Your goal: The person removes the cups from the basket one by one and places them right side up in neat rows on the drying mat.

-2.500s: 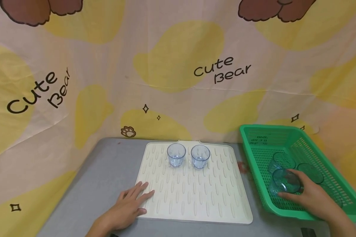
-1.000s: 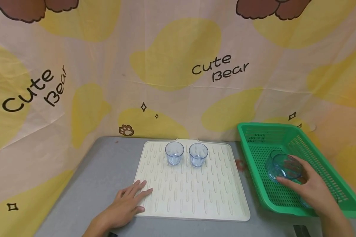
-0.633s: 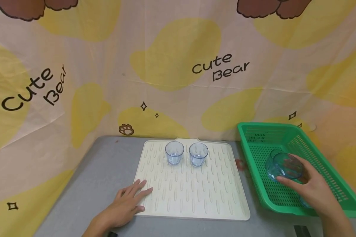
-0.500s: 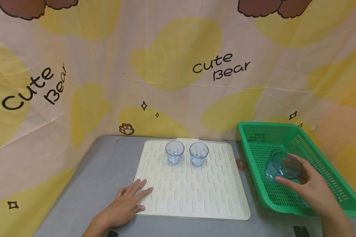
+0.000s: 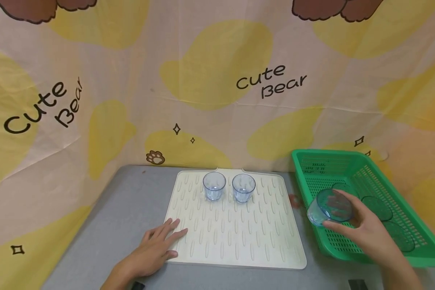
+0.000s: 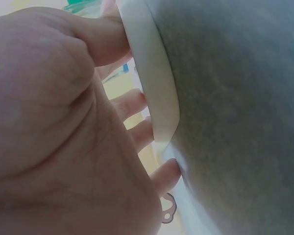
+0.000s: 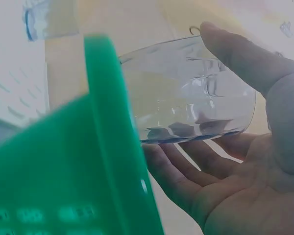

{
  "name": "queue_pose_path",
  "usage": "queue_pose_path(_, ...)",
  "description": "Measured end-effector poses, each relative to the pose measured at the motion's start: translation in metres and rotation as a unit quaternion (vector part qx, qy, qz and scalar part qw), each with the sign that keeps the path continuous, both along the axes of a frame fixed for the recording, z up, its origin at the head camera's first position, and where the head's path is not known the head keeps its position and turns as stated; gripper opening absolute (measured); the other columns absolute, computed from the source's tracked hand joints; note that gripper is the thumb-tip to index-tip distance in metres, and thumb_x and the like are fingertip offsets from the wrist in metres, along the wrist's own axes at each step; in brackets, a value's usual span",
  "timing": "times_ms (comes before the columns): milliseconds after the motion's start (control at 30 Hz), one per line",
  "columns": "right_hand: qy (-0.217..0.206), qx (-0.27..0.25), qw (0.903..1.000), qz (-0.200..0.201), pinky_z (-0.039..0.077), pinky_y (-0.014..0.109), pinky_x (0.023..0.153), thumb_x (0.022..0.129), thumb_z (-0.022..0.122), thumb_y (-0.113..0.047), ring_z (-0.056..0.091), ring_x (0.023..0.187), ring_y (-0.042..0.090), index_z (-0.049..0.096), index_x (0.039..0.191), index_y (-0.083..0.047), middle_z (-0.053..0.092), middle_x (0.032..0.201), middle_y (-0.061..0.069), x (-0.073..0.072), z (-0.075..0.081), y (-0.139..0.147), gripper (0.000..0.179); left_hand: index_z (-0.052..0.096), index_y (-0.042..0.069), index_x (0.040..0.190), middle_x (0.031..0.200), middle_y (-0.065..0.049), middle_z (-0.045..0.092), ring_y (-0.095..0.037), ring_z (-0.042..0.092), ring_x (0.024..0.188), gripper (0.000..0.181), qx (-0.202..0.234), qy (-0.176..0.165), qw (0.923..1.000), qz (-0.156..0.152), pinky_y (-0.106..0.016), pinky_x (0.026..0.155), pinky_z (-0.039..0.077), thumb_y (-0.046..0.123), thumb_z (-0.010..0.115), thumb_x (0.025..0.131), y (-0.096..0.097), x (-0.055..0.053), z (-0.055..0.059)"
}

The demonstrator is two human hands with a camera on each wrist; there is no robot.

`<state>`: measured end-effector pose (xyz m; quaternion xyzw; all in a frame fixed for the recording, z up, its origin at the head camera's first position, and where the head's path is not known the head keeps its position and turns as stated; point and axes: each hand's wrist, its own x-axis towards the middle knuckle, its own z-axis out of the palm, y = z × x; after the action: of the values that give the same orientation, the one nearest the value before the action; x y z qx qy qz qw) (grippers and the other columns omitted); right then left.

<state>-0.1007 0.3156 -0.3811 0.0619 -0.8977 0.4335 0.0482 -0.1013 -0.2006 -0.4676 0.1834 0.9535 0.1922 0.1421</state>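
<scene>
My right hand [image 5: 366, 231] holds a clear bluish drinking glass [image 5: 328, 208], tilted, over the left rim of the green basket [image 5: 348, 257]. Thumb and fingers lie on opposite sides of this glass [image 7: 186, 93] in the right wrist view. My left hand [image 5: 150, 251] rests with spread fingers on the left edge of a cream draining mat [image 5: 235, 241]; the left wrist view shows fingertips at the mat's edge [image 6: 154, 83]. Two matching glasses, one at left [image 5: 214, 187] and one at right [image 5: 243, 189], stand upright side by side near the mat's back.
Inside the basket sit more glasses, one at the back [image 5: 344, 188], one in the middle [image 5: 378, 207] and one nearer the front [image 5: 400, 237]. A patterned cloth [image 5: 210, 72] hangs behind the grey table [image 5: 105, 225].
My right hand has lifted a glass from among those in the basket and carried it left to the basket's rim. The left hand stays on the mat's edge.
</scene>
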Motion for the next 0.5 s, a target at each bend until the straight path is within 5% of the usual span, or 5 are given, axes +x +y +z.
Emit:
queue_pose_path(300, 0.025, -0.009, 0.9988, 0.04, 0.048, 0.009, 0.085, 0.084, 0.08, -0.011, 0.058, 0.108, -0.01, 0.04, 0.148, -0.016, 0.058, 0.129, -0.002, 0.004, 0.001, -0.031, 0.075, 0.043, 0.033, 0.15, 0.165, -0.005, 0.027, -0.033, 0.018, 0.154, 0.06, -0.006, -0.014, 0.9999, -0.001, -0.063, 0.111, 0.02, 0.035, 0.064, 0.094, -0.001, 0.0, -0.001)
queue_pose_path(500, 0.015, -0.005, 0.9995, 0.029, 0.05, 0.013, 0.081, 0.081, 0.083, -0.015, 0.057, 0.104, -0.009, 0.042, 0.148, -0.018, 0.056, 0.132, 0.008, 0.004, -0.001, -0.046, 0.079, 0.043, 0.032, 0.15, 0.165, -0.006, 0.027, -0.034, 0.019, 0.153, 0.059, -0.008, -0.003, 0.9999, -0.009, -0.063, 0.111, 0.021, 0.034, 0.063, 0.095, -0.002, -0.002, -0.001)
